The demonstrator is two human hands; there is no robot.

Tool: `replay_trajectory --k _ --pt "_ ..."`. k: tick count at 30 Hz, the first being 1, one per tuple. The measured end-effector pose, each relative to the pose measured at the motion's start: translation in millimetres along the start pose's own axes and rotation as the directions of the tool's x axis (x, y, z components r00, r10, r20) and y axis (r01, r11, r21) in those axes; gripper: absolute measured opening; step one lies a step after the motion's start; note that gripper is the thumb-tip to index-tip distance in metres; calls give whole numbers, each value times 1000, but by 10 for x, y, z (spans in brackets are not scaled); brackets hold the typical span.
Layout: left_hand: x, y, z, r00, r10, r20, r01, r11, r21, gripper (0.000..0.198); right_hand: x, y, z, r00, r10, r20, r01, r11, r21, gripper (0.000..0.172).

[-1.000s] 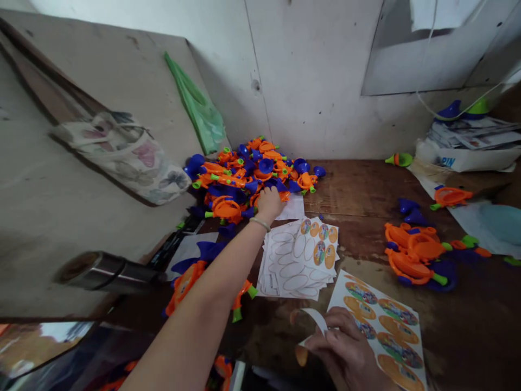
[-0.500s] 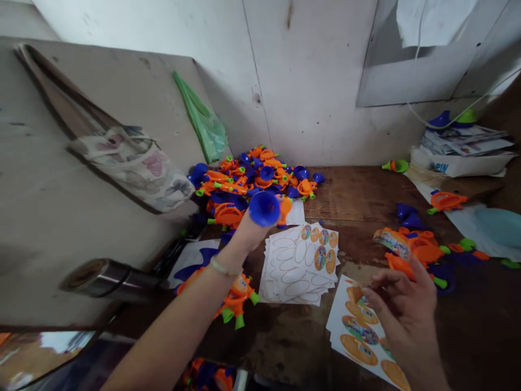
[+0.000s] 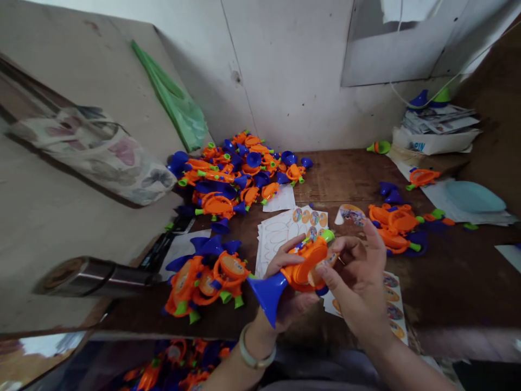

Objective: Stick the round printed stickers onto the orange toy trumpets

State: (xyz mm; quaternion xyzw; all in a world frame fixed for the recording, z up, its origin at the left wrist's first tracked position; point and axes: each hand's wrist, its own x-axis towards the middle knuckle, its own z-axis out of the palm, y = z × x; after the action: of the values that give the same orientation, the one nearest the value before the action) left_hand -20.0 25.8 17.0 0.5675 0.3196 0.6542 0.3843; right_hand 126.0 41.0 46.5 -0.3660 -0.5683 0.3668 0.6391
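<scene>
My left hand point(image 3: 285, 296), with a pale bangle at the wrist, grips an orange toy trumpet point(image 3: 301, 266) with a blue bell and a green mouthpiece. The bell points to the lower left. My right hand point(image 3: 358, 277) pinches an orange oval sticker point(image 3: 328, 267) against the trumpet's side. A second, picture-printed sticker point(image 3: 350, 215) clings to a raised fingertip of the same hand. Beneath the right hand lies a sticker sheet point(image 3: 394, 304), partly covered. Behind the trumpet is a stack of mostly peeled sheets point(image 3: 274, 233).
A heap of toy trumpets point(image 3: 240, 168) fills the back left. Stickered trumpets point(image 3: 207, 277) lie nearer, beside a steel flask point(image 3: 101, 277). More trumpets point(image 3: 393, 220) and a light-blue lid point(image 3: 474, 196) are at right. A cloth bag point(image 3: 109, 152) and green plastic bag point(image 3: 175, 103) hang left.
My left hand has brought a trumpet from the heap back towards me. My right hand has moved left and up from the sticker sheet, bringing the stickers to the trumpet. The view has shifted.
</scene>
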Motion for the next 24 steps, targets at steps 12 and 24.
replay_trajectory --k 12,24 --pt "-2 5 74 995 75 -62 -64 983 169 31 -68 17 2 1000 7 4 -7 998 55 86" --pt "41 22 133 987 125 -97 -96 960 263 20 -72 -18 26 989 143 -36 -133 971 200 80"
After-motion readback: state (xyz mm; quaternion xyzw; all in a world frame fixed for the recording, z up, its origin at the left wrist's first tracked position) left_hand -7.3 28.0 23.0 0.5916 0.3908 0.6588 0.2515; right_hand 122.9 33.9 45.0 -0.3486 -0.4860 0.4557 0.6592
